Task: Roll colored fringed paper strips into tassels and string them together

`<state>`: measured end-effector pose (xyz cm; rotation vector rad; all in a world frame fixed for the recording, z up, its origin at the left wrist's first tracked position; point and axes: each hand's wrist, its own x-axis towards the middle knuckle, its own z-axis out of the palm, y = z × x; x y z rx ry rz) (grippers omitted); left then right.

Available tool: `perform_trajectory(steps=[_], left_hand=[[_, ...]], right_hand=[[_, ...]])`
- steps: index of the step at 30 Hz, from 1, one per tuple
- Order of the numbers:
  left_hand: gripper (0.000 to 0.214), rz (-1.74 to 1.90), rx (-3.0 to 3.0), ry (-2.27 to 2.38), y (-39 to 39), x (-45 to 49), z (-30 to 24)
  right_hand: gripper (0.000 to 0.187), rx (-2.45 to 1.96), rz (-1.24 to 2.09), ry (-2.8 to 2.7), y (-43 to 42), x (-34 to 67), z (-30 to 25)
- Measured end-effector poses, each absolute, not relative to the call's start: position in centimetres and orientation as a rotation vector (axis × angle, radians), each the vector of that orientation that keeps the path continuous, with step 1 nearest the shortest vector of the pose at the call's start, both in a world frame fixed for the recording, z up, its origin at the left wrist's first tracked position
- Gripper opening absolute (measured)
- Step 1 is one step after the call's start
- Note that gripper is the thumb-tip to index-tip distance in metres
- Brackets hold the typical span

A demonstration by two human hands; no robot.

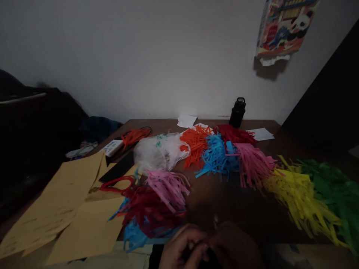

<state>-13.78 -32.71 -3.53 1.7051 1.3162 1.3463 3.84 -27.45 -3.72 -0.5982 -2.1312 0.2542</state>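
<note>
Meeting at the lower edge of view, which cuts them off, the left hand (181, 248) and the shadowed right hand (237, 244) obscure whatever lies between them. Green strips (335, 198) run off the right edge. Dark red strips (148, 211) and blue strips (136, 231) lie just beyond the left hand, a plastic bag (157, 153) farther back. Both hands curl inward; whether they grasp anything cannot be told.

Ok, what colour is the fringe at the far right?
The fringe there is green, best seen in the head view.
</note>
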Motion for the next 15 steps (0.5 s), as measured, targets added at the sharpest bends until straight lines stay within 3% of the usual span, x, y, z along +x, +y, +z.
perform_trajectory(steps=[7, 10, 15], left_hand=[[0.022, 1.290, 1.586, 1.326, -32.5, -14.0, -3.2], [0.016, 1.202, 1.499, 1.282, -32.4, -14.3, -3.0], [0.024, 1.075, 1.744, 1.356, -32.0, -15.0, -2.1]], right_hand=[[0.013, -0.601, 0.173, -2.201, -27.7, 4.4, -5.2], [0.014, -0.588, 0.181, -2.163, -27.7, 4.1, -5.0], [0.018, -0.609, 0.181, -2.123, -27.7, 3.8, -5.1]])
